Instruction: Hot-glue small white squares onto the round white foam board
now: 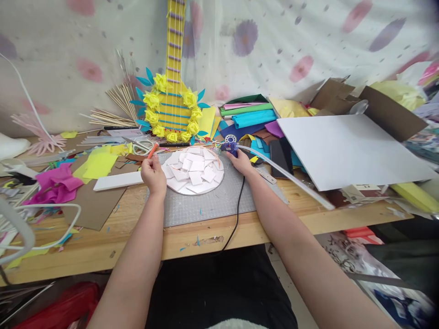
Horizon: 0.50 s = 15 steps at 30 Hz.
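My left hand is closed around a slim orange object, whose tip sticks up above the fingers; the rest of it is hidden. My right hand grips a blue glue gun with a long whitish glue stick out of its back. A black cord hangs down from that hand. Between the hands lies a round white disc covered with overlapping white squares. A white foam strip reaches to my left hand; I cannot tell whether they touch.
Under the disc is a grey cutting mat. A yellow flower-trimmed guitar model stands behind. Scissors, magenta cloth and paper scraps lie left. A phone and a large white board are right. The table edge is near me.
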Motion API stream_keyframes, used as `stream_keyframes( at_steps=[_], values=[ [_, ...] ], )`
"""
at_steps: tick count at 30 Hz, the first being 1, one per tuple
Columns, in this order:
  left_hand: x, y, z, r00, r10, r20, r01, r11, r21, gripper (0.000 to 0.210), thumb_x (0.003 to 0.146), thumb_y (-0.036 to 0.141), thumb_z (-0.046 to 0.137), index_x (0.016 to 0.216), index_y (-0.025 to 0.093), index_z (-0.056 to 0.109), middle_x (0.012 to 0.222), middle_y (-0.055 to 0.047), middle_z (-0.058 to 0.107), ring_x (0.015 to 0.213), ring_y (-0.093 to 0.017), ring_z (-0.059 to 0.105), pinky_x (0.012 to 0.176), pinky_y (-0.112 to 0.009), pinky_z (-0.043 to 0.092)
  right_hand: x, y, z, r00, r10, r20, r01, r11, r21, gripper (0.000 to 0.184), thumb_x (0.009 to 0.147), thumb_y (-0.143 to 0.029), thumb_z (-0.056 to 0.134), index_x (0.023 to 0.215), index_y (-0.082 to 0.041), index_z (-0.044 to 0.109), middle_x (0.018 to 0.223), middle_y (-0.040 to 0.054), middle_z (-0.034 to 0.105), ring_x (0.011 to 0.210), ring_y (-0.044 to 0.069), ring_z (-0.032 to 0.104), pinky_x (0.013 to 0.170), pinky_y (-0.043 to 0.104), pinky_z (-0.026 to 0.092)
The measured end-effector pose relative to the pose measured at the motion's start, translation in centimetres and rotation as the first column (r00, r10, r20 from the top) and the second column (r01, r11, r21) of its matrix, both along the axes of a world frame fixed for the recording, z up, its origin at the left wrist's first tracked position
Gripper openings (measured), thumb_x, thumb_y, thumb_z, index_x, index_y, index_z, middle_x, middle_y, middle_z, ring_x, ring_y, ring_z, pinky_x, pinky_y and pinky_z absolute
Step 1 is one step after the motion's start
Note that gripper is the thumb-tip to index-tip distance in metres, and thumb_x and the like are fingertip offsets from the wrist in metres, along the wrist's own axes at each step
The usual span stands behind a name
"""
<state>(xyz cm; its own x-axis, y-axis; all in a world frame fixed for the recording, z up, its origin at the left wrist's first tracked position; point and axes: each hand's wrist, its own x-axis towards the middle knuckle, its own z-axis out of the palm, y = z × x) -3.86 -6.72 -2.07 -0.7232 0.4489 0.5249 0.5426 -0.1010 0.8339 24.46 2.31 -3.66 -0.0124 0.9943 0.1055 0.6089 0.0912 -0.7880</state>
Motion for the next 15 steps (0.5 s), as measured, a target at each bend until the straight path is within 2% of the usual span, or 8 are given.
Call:
stream_keyframes(
  at_steps=[4,8,15],
  values=[
    [0.0,0.0,0.0,1.0,0.018,-0.01,-0.019,0.997,-0.075,0.038,0.093,0.035,0.046,0.058,0.02,0.045,0.055,0.003,0.045,0.056,-0.012,0.043,0.061,-0.026,0.033,-0.3,-0.2,0.3,0.992,-0.039,0.119,0.037,0.999,0.016,0.044,0.087,-0.049,0.054,0.111,-0.013,0.064,0.106,0.0159,0.069,0.102,0.03,0.064,0.087,0.039,0.048],
    [0.1,0.1,-0.3,0.999,0.033,-0.025,-0.036,0.992,-0.12,0.042,0.094,0.04,0.041,0.062,0.018,0.057,0.056,0.001,0.048,0.058,-0.014,0.048,0.061,-0.027,0.033,0.0,-0.3,0.6,0.979,-0.054,0.196,0.052,0.999,0.014,0.045,0.086,-0.048,0.057,0.113,-0.012,0.063,0.11,0.0172,0.069,0.105,0.031,0.064,0.087,0.04,0.048],
    [0.2,-0.1,-0.2,0.996,0.076,-0.035,-0.08,0.986,-0.148,0.049,0.096,0.041,0.035,0.054,0.02,0.051,0.053,0.0,0.046,0.055,-0.015,0.047,0.061,-0.029,0.032,1.1,-0.7,1.4,0.991,-0.022,0.13,0.018,0.999,0.03,0.041,0.075,-0.038,0.071,0.109,-0.017,0.064,0.112,0.0133,0.069,0.105,0.029,0.064,0.089,0.041,0.049]
  ],
)
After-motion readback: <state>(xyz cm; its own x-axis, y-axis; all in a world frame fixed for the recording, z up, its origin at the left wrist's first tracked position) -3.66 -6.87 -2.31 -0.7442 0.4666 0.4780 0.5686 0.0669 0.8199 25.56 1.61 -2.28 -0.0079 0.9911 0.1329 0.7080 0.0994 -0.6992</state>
